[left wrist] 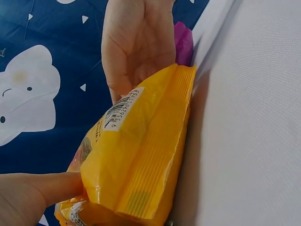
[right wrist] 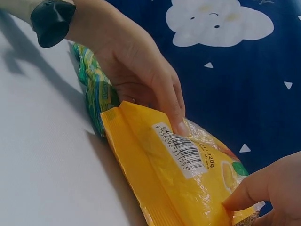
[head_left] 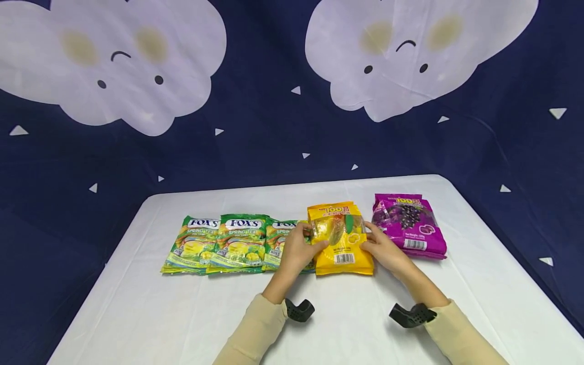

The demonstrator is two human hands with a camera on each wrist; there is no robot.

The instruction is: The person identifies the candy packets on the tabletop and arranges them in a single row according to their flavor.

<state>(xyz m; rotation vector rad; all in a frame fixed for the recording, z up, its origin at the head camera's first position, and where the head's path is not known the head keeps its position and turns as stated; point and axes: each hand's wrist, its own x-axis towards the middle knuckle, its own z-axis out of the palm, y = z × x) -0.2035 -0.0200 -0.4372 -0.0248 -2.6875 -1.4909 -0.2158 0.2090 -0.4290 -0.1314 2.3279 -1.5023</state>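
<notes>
Between both hands is a yellow bag of candy (head_left: 339, 253) with a mango picture, a clear window and a barcode. My left hand (head_left: 298, 248) grips its left side, thumb on the front. My right hand (head_left: 385, 248) grips the right side the same way, its thumb (right wrist: 240, 195) pressing the front near the barcode. In the left wrist view the bag's ribbed bottom seal (left wrist: 157, 155) runs close along the white cloth. Left of the yellow bag, a green bag of Fox's candy (head_left: 276, 243) is partly hidden by the left hand.
Two more green Fox's bags (head_left: 189, 248) (head_left: 239, 243) overlap in a row at the left. A purple bag of candy (head_left: 410, 223) with a grape picture lies right of the right hand. The white table (head_left: 182, 314) ends at a dark blue cloud-print cloth (head_left: 264, 162).
</notes>
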